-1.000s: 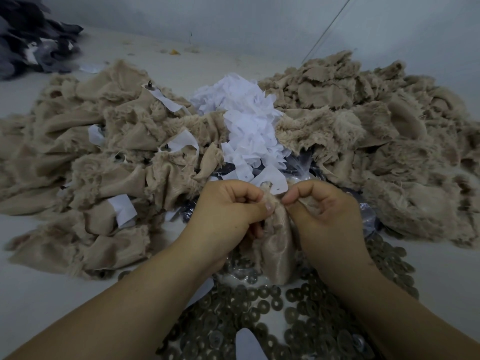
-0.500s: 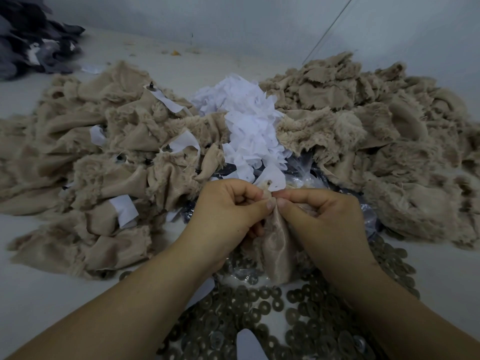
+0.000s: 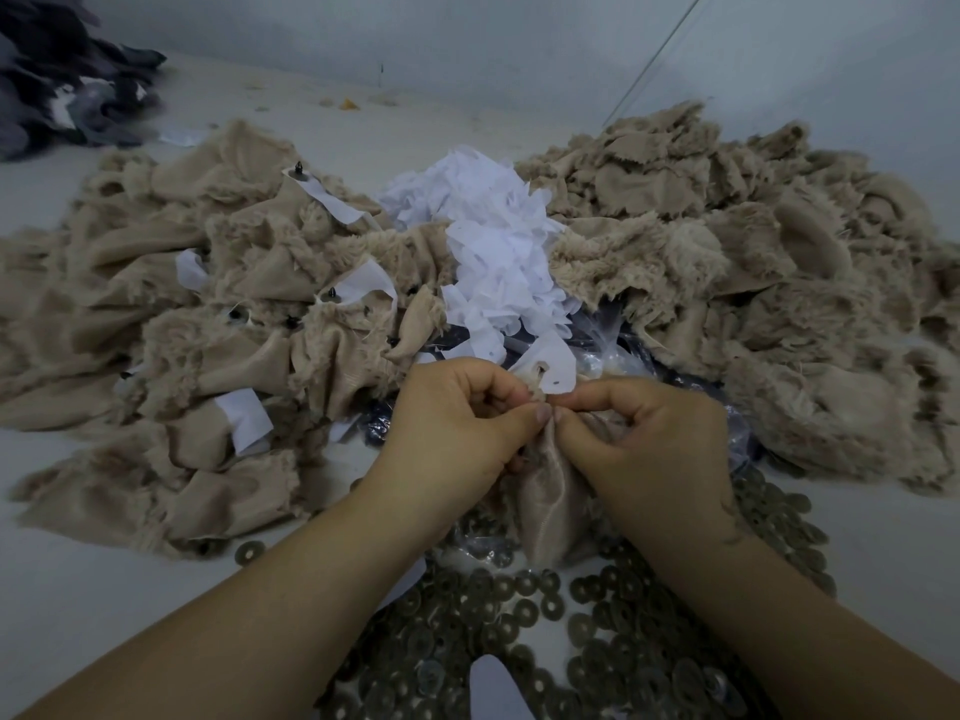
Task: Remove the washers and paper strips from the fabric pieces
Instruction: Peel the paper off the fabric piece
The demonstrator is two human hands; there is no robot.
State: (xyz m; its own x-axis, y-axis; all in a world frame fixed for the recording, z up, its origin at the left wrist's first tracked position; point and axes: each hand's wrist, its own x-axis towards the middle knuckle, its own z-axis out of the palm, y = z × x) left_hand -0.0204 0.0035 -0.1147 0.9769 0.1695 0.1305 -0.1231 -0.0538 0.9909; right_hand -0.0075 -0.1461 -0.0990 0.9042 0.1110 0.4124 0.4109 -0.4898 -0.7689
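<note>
Fingers curled tight on both sides: your left hand and right hand pinch the top of one tan fabric piece, thumbs meeting at its upper edge. It hangs lengthwise between your wrists, toward the washers spread on the tabletop. Its paper strip sticks up and away just above your fingertips.
</note>
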